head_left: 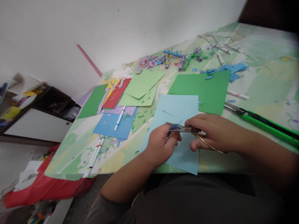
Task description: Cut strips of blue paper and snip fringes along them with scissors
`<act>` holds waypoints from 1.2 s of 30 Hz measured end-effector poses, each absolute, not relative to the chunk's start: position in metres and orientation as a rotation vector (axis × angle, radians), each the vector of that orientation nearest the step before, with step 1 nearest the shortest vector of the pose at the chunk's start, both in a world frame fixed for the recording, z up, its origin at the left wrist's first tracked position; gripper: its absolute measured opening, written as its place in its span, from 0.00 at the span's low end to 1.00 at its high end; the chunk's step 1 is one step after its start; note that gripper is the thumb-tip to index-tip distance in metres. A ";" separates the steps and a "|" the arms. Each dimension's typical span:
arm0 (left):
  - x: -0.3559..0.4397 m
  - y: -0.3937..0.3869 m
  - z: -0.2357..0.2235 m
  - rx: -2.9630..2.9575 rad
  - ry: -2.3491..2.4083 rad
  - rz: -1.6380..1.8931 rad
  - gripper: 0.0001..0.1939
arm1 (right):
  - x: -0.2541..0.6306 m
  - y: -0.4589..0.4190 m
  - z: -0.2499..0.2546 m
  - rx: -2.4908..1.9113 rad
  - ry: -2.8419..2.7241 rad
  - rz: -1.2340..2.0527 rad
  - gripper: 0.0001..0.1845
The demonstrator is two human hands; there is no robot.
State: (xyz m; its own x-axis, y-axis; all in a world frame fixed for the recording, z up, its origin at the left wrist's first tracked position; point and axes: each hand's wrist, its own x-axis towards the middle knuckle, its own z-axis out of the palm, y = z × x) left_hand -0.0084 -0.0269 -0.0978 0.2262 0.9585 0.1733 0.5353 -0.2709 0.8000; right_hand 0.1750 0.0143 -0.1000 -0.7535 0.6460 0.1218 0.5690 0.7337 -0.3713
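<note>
My right hand (210, 132) is closed round the gold handles of a pair of scissors (181, 129), whose blades point left. My left hand (162, 143) pinches a small piece of blue paper (174, 126) at the blades; its full shape is hidden by fingers and metal. Both hands are above a light blue sheet (182, 107) that reaches past the table's front edge. A thin blue snippet (167, 112) lies on that sheet. Partly under its upper right side is a green sheet (201, 87).
A green utility knife (268, 126) with its blade out lies at the right. Markers (120, 118) and coloured sheets, one of them blue (112, 124), are on the left. Paper scraps (149, 63) and rolled strips (182, 62) lie at the back by the wall. A red bag (46, 186) hangs lower left.
</note>
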 end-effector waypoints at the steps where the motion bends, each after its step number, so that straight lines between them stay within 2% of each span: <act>1: -0.009 -0.027 -0.098 1.896 1.369 0.905 0.11 | 0.175 0.014 -0.100 -0.963 -2.691 0.448 0.29; 13: -0.008 -0.022 -0.104 1.332 1.064 0.917 0.09 | 0.180 0.017 -0.103 -0.968 -2.696 0.244 0.33; 18: -0.010 -0.019 -0.102 1.227 0.984 0.879 0.11 | 0.182 0.018 -0.100 -0.979 -2.679 0.293 0.32; 26: -0.007 -0.023 -0.106 1.317 1.075 1.012 0.10 | 0.182 0.020 -0.101 -0.945 -2.661 0.434 0.27; 36: -0.007 -0.028 -0.109 1.698 1.252 0.954 0.12 | 0.179 0.018 -0.104 -0.996 -2.685 0.483 0.31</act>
